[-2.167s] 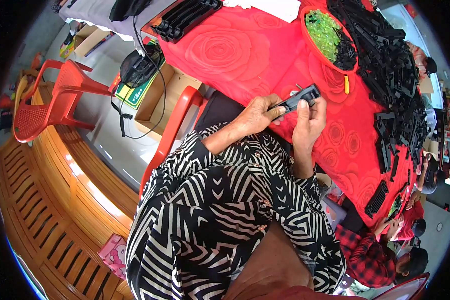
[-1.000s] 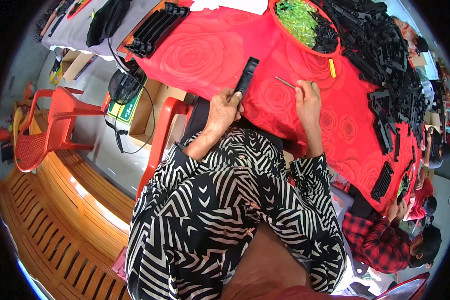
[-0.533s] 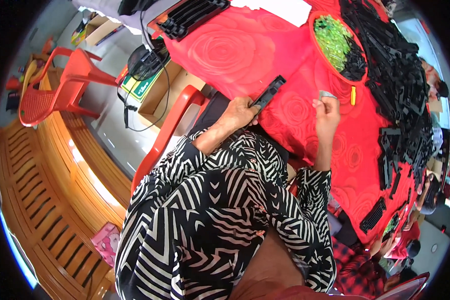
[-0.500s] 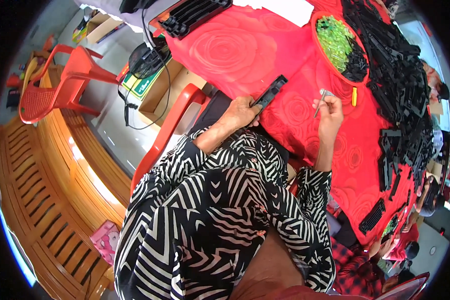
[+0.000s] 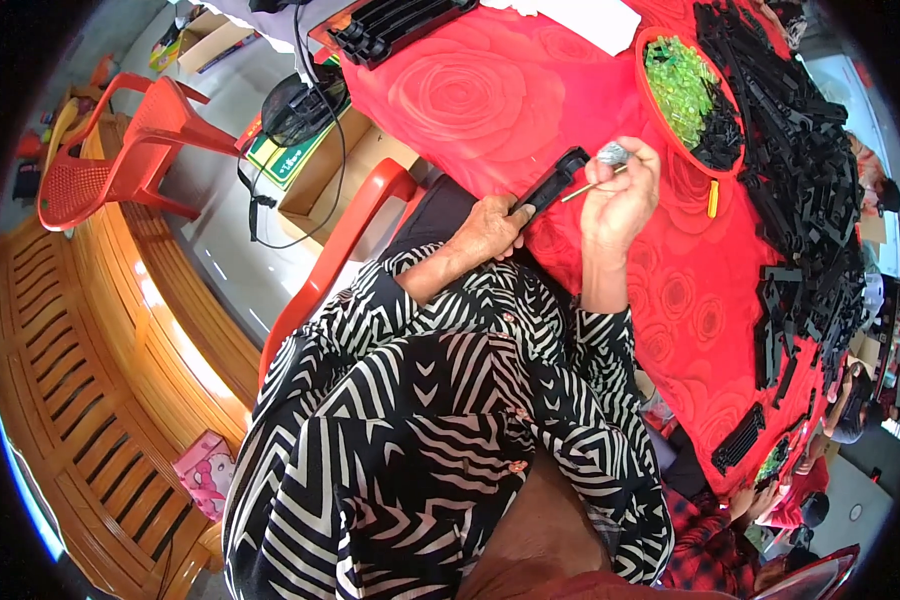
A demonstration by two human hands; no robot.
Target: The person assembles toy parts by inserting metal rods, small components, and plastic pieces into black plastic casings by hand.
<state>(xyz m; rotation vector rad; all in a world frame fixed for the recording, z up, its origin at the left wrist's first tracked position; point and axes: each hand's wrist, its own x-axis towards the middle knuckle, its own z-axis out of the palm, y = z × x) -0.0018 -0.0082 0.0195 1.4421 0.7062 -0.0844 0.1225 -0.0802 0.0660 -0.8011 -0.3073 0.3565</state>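
Note:
My left hand (image 5: 492, 228) is closed round the near end of a long, narrow black plastic part (image 5: 557, 180), which slants up and away over the table's edge. Just right of that part, my right hand (image 5: 622, 208) is raised with its fingers pinched on a thin metal rod (image 5: 591, 186). The rod's tip points toward the black part but stands apart from it. A small silvery-grey piece (image 5: 613, 153) shows at the fingertips; whether it belongs to the rod I cannot tell.
A red basket (image 5: 739, 150) holds green translucent pieces and small black pieces. Beside it lies a yellow stick-like tool (image 5: 713, 198). Black plastic parts (image 5: 800, 180) heap along the table's right; more (image 5: 395, 28) lie far left. A red chair (image 5: 345, 240) is at my left. Other people work at lower right.
My right hand has moved left, bringing the metal rod close to the black plastic part. My left hand keeps its hold, nearly unmoved. The view has shifted slightly.

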